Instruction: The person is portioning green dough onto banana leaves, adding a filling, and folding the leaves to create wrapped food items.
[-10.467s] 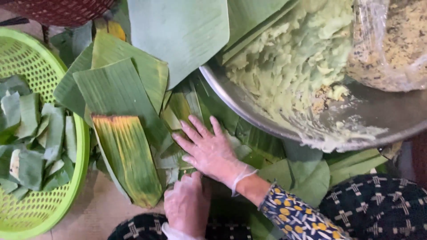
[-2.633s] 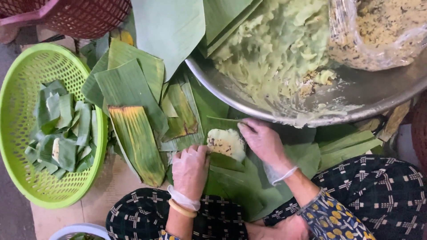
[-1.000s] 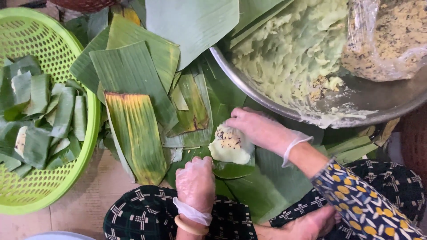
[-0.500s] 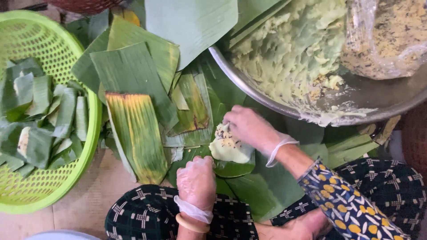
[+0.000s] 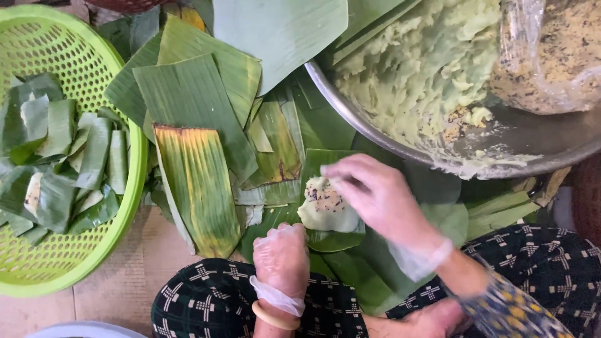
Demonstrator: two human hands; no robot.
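Observation:
A flat patty of pale green dough with speckled filling on top point(image 5: 327, 206) lies on a banana leaf piece point(image 5: 332, 238) in front of my knees. My right hand point(image 5: 375, 194), in a thin clear glove, hovers over the patty's right side with its fingers touching the edge. My left hand point(image 5: 282, 253), also gloved, rests as a loose fist just below the leaf, pressing near its lower edge. Neither hand grips anything I can make out.
A large metal bowl point(image 5: 538, 163) of green dough point(image 5: 419, 62) and a plastic bag of speckled filling point(image 5: 551, 50) stands at upper right. A lime green basket point(image 5: 94, 263) of wrapped leaf parcels point(image 5: 62, 163) is on the left. Stacked banana leaves point(image 5: 194, 119) cover the middle.
My right hand has shifted from pressing the filling to the patty's right edge. Much earlier the leaf held no dough; the patty and filling were put on since. My left hand stays put.

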